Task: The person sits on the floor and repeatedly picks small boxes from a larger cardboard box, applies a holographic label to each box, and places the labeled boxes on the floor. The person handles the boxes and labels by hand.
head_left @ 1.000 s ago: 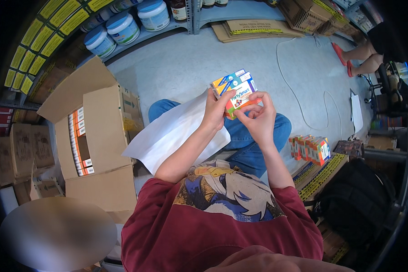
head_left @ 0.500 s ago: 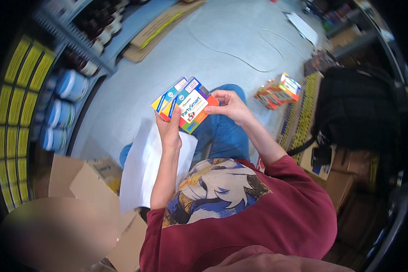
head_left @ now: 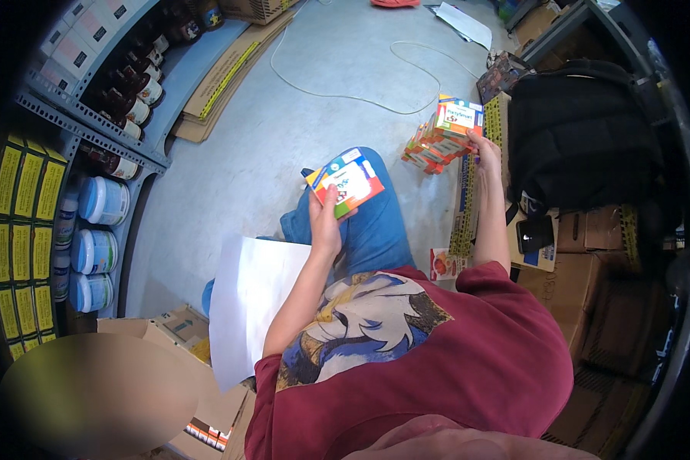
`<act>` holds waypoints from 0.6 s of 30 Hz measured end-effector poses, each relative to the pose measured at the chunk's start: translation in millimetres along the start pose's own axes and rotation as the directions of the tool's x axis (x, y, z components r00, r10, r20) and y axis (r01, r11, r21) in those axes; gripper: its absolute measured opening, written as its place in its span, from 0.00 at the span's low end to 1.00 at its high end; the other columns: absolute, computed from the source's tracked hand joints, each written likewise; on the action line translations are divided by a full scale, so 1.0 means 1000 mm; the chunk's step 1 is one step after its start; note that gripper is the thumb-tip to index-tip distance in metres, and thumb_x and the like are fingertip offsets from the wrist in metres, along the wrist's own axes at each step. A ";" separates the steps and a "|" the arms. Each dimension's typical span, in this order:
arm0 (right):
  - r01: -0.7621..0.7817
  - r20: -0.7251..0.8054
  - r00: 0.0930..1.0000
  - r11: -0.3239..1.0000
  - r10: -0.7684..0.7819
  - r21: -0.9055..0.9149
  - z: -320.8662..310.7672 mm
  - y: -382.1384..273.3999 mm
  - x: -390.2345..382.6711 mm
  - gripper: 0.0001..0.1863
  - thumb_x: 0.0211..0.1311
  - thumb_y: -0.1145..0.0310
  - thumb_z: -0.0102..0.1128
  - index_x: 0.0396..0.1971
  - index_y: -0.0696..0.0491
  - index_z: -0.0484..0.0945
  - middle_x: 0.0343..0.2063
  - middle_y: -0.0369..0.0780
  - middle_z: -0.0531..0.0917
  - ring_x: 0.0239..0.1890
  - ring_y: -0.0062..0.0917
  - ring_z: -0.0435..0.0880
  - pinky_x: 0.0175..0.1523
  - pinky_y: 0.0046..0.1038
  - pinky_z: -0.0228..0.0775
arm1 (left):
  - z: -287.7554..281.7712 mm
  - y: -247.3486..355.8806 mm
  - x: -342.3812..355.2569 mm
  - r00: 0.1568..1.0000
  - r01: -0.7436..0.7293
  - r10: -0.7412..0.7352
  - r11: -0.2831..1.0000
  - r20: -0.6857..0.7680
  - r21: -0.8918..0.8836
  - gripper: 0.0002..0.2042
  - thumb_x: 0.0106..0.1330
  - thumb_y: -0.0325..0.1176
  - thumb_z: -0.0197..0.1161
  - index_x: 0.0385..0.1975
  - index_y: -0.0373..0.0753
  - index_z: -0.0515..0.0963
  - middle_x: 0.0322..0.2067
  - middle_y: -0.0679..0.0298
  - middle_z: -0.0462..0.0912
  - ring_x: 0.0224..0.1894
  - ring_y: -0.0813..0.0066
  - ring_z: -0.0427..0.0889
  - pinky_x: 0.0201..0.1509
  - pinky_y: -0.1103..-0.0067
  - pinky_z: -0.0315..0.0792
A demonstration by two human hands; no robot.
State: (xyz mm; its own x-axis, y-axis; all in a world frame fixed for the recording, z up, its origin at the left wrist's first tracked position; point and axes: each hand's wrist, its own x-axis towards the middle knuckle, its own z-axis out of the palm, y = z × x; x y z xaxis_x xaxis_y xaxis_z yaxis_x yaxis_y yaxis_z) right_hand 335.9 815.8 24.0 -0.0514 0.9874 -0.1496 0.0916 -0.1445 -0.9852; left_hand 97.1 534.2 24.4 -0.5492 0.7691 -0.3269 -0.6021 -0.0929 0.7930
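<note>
My left hand holds a few flat colourful cartons fanned above my blue-trousered knee. My right hand reaches out to the right and grips one colourful carton at the top of a stack of similar cartons standing on the grey floor. A white sheet of paper lies across my lap on the left.
Blue metal shelving on the left carries jars, bottles and yellow packs. Flattened cardboard and a white cable lie on the floor. A black backpack and brown cardboard boxes stand on the right; an open box sits lower left.
My right hand has left the cartons held in front of me and reached right to the stack on the floor. My head has turned, shifting the shelving further left.
</note>
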 end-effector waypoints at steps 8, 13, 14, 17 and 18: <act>0.272 -0.063 0.708 0.353 -0.704 -0.895 0.007 -0.012 -0.007 0.22 0.43 0.61 0.72 0.36 0.59 0.78 0.27 0.37 0.78 0.27 0.19 0.74 0.31 0.23 0.68 | -0.011 0.036 -0.008 0.999 -0.031 0.037 0.984 0.030 -0.175 0.16 0.70 0.39 0.45 0.53 0.39 0.61 0.50 0.57 0.73 0.50 0.68 0.77 0.49 0.67 0.77; 0.119 0.562 0.800 0.974 -0.208 0.191 0.110 -0.091 -0.129 0.18 0.45 0.84 0.64 0.39 0.56 0.76 0.33 0.35 0.75 0.35 0.17 0.76 0.42 0.20 0.73 | -0.006 0.052 -0.016 0.992 -0.038 0.055 0.988 0.110 -0.153 0.17 0.70 0.39 0.45 0.56 0.41 0.58 0.53 0.58 0.70 0.54 0.66 0.73 0.54 0.65 0.73; 0.080 0.674 0.696 0.960 -0.247 0.269 0.127 -0.089 -0.146 0.16 0.45 0.85 0.64 0.37 0.57 0.75 0.33 0.35 0.76 0.37 0.17 0.76 0.42 0.20 0.73 | -0.003 0.053 -0.017 0.990 -0.047 0.065 0.989 0.127 -0.140 0.17 0.70 0.39 0.45 0.56 0.41 0.57 0.53 0.58 0.69 0.55 0.67 0.73 0.55 0.64 0.72; -0.010 0.785 0.581 0.962 -0.217 0.273 0.163 -0.083 -0.188 0.13 0.47 0.86 0.63 0.31 0.57 0.73 0.32 0.34 0.74 0.38 0.14 0.73 0.43 0.19 0.74 | 0.002 0.053 -0.021 0.980 -0.119 0.145 0.977 0.139 -0.180 0.18 0.71 0.39 0.44 0.56 0.43 0.55 0.54 0.58 0.69 0.56 0.68 0.72 0.56 0.65 0.69; -0.017 0.784 0.583 0.962 -0.213 0.274 0.168 -0.075 -0.193 0.13 0.47 0.86 0.64 0.30 0.57 0.72 0.31 0.34 0.73 0.37 0.13 0.73 0.44 0.18 0.74 | 0.002 0.053 -0.022 0.980 -0.114 0.144 0.974 0.141 -0.197 0.18 0.71 0.40 0.44 0.57 0.44 0.55 0.54 0.59 0.68 0.55 0.70 0.71 0.56 0.67 0.68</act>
State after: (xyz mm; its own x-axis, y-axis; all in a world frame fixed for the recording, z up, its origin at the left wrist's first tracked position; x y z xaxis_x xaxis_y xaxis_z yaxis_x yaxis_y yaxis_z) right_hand 171.5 625.6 113.0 -0.8292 0.5559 0.0576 -0.1833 -0.1732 -0.9677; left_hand 78.4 513.4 74.4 -0.5430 0.8290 -0.1341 -0.6375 -0.3030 0.7084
